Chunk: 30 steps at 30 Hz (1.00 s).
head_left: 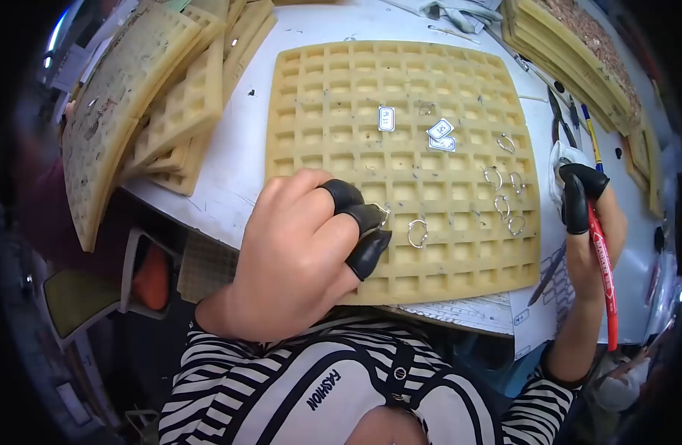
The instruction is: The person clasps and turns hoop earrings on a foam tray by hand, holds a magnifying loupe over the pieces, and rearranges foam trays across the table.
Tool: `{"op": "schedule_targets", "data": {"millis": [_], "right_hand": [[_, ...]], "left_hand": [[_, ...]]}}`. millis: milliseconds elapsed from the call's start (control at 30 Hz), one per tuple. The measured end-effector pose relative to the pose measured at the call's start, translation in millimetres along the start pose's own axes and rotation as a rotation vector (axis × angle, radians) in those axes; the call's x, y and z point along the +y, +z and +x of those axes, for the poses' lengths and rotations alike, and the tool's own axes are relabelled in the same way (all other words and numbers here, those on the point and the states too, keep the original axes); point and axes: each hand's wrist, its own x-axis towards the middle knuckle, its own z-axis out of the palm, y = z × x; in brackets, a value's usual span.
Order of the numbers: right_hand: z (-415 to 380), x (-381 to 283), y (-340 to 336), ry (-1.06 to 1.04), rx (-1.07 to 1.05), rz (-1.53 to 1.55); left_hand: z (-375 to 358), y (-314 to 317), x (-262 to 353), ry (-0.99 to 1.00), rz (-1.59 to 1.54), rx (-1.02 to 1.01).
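Note:
My left hand (300,252), with black finger covers on several fingertips, is closed over the lower left of a yellow tray (400,55) of square pockets. It pinches a small silver ring (385,215). Beside it a larger silver ring (418,233) rests on the tray. My right hand (597,215) is right of the tray, its thumb and finger also in black covers. A red marker (602,274) is gripped in it, pointing down toward me. Its fingertips touch a white cloth (557,167); whether they pinch it is hard to see.
More rings (502,206) lie at the tray's right side. Small white paper tags (386,119) sit near its middle. Stacked yellow trays stand at left (133,89) and upper right (578,67). Pliers (562,122) and a blue-and-yellow pen (591,137) lie beyond my right hand.

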Motion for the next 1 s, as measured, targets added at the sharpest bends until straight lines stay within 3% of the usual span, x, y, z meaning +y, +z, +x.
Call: {"op": "schedule_targets", "data": {"millis": [100, 167, 233, 300, 500, 600, 733, 800, 1000], "right_hand": [[0, 2, 2, -0.112, 0.047, -0.043], [0, 0, 0, -0.148, 0.046, -0.126], [1, 2, -1, -0.232, 0.032, -0.148], [0, 1, 0, -0.252, 0.054, -0.177], [3, -2, 9, -0.3, 0.131, -0.053], [3, -6, 16, -0.399, 0.117, -0.045], [2, -6, 18, -0.394, 0.084, -0.044], [4, -5, 19, -0.41, 0.103, -0.028], [3, -5, 18, -0.388, 0.111, -0.033]], "left_hand": [[1, 2, -5, -0.001, -0.036, 0.027], [0, 4, -11, -0.122, -0.295, 0.07], [2, 2, -17, -0.119, -0.313, 0.078], [3, 1, -22, -0.274, -0.558, 0.029], [8, 3, -29, -0.365, -0.816, 0.065], [11, 1, -31, -0.459, -0.927, -0.018], [15, -4, -29, -0.355, -0.755, -0.144], [15, -2, -29, -0.069, -0.354, -0.148], [18, 1, -24, -0.021, -0.151, -0.07]]}}
